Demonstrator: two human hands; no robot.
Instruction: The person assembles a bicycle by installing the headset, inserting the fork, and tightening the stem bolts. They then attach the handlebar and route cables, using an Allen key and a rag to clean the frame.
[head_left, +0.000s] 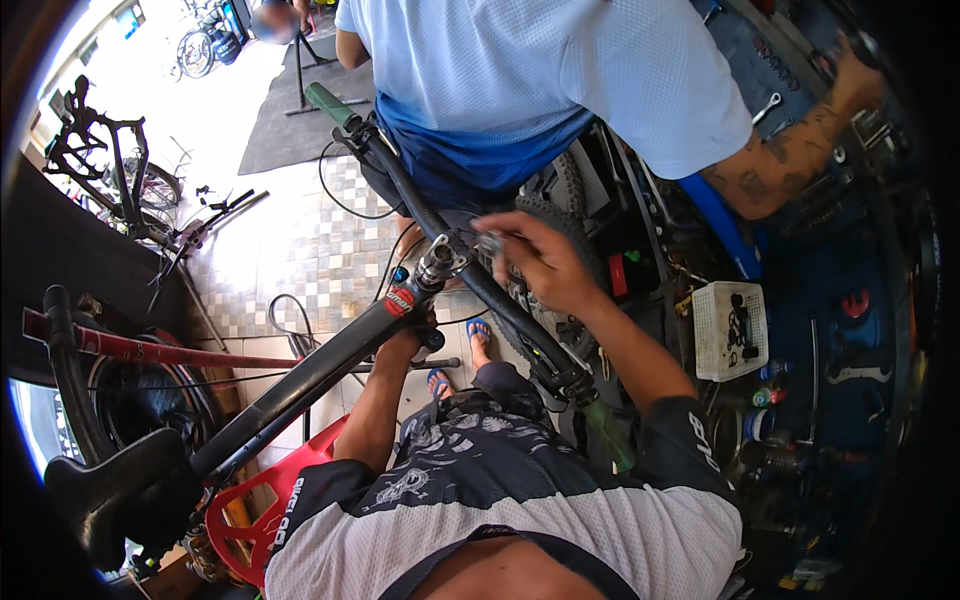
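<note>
A black bicycle frame (pixel 330 365) runs from lower left to the middle, with a silvery tube end (pixel 437 260) at its front. The handlebar (pixel 405 185), with green grips, lies across just beyond that end. My left hand (pixel 398 345) is under the front of the frame, its fingers mostly hidden behind the tube. My right hand (pixel 545 262) hovers over the handlebar to the right of the tube end. Its thumb and fingers pinch a small silvery metal part (pixel 490 243), slightly blurred, whose exact kind I cannot make out.
A co-worker in a white and blue shirt (pixel 500 70) stands close ahead, one arm reaching over the tool bench (pixel 850 290) on the right. A white basket (pixel 705 345) holds dark parts. A red plastic chair (pixel 235 520) and a saddle (pixel 120 490) are at lower left.
</note>
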